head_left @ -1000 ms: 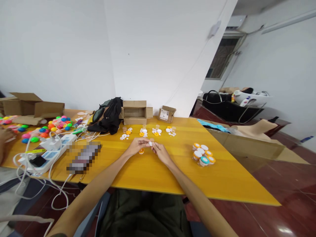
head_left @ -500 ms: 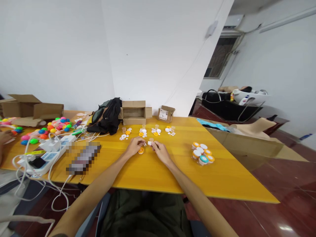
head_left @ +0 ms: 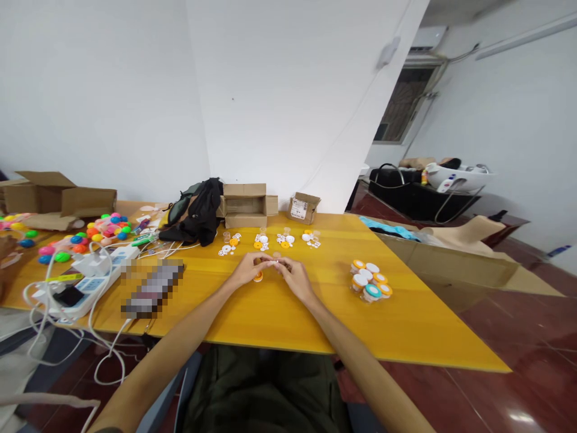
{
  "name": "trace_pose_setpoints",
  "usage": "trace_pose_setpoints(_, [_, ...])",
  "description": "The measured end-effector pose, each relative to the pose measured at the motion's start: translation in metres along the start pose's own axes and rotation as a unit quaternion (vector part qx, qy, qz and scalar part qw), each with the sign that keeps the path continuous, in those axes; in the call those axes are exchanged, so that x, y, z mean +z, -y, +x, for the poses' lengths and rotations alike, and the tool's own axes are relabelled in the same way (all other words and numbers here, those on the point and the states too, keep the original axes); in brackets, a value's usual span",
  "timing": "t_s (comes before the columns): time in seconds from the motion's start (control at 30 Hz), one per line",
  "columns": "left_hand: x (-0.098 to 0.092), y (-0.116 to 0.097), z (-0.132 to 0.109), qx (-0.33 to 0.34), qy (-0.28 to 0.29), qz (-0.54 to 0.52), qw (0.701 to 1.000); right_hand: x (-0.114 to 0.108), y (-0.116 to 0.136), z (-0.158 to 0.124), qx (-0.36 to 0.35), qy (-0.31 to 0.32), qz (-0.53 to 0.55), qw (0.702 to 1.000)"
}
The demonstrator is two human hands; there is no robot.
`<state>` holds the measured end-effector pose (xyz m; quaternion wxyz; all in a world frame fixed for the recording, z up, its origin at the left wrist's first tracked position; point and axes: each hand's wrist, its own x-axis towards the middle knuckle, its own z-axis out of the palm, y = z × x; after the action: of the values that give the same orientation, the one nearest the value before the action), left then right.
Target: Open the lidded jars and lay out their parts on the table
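My left hand (head_left: 249, 269) and my right hand (head_left: 294, 278) meet over the middle of the yellow table, fingertips touching. Between their pinched fingers shows a small white plastic piece (head_left: 276, 263), mostly covered. An orange round lid (head_left: 258, 277) lies on the table just below my left hand. Right behind the fingertips stands a small clear cup (head_left: 276, 255), partly hidden. Farther back are several small groups of clear cups, orange and white lids (head_left: 285, 245) and white perforated discs (head_left: 226, 249).
Several capped jars (head_left: 371, 292) cluster at the right. On the left lie a phone (head_left: 153, 290), a power strip (head_left: 97, 282) with tangled white cables, and colourful balls (head_left: 108, 228). A black bag (head_left: 198, 210) and cardboard boxes (head_left: 244, 210) stand along the wall.
My hands have come together, and the white pieces that each held apart now meet at the fingertips. At the far left, another person's hand has moved down and largely out of view.
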<state>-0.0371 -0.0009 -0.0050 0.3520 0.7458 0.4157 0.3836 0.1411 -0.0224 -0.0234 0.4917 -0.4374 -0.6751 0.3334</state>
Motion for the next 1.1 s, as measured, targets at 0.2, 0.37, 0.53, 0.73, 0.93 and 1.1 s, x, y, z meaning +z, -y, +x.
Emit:
trace_pose_setpoints(0.2, [-0.0009, -0.0006, 0.0006, 0.002, -0.026, -0.043, 0.999, 0.0002, 0.0012, -0.0005, -0.007, 0.011, -0.002, 1.000])
trace_pose_setpoints(0.37, [-0.0006, -0.0040, 0.0002, 0.013, -0.014, -0.065, 0.998, -0.0007, 0.0009, -0.0012, -0.022, 0.025, -0.057, 0.998])
trace_pose_setpoints(0.53, [0.0012, -0.0022, 0.0001, -0.001, 0.015, -0.080, 0.997, -0.0004, -0.0041, -0.0012, -0.019, 0.031, -0.129, 0.991])
trace_pose_setpoints(0.73, [0.0024, 0.0017, 0.0002, 0.004, 0.027, -0.121, 0.992, 0.0000, -0.0031, -0.0025, -0.015, 0.037, -0.136, 0.990])
trace_pose_setpoints(0.93, [0.0010, 0.0028, 0.0014, -0.003, 0.032, -0.115, 0.993, -0.0008, -0.0018, -0.0015, -0.003, 0.045, -0.081, 0.996])
trace_pose_setpoints(1.1, [-0.0014, -0.0003, 0.0009, 0.003, 0.032, -0.128, 0.991, -0.0019, -0.0005, -0.0009, 0.009, 0.062, -0.049, 0.997])
